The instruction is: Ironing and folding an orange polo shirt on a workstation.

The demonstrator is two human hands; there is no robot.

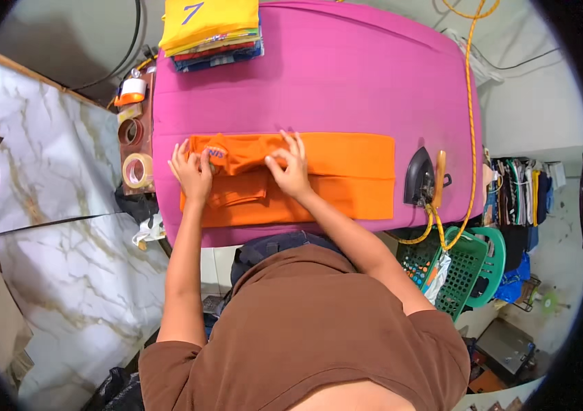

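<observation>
A folded orange shirt [350, 169] lies lengthwise on a pink cloth-covered ironing surface [353, 92]. Its left part is bunched, with printed lettering partly showing beside my left thumb. My left hand [192, 172] holds the shirt's left end, thumb on top of the cloth and fingers spread at the edge. Near the middle, my right hand [291, 169] pinches a raised fold between thumb and index finger, the other fingers extended over the far edge. A smaller folded flap shows below that bunched part. The right end lies flat, with a crease along it.
A clothes iron [419, 177] with a wooden handle rests at the right, its yellow cord [470, 113] running upward. Folded clothes [211, 28] are stacked at the far left. Tape rolls [137, 170] sit on a side ledge. Green plastic baskets [458, 275] stand below right.
</observation>
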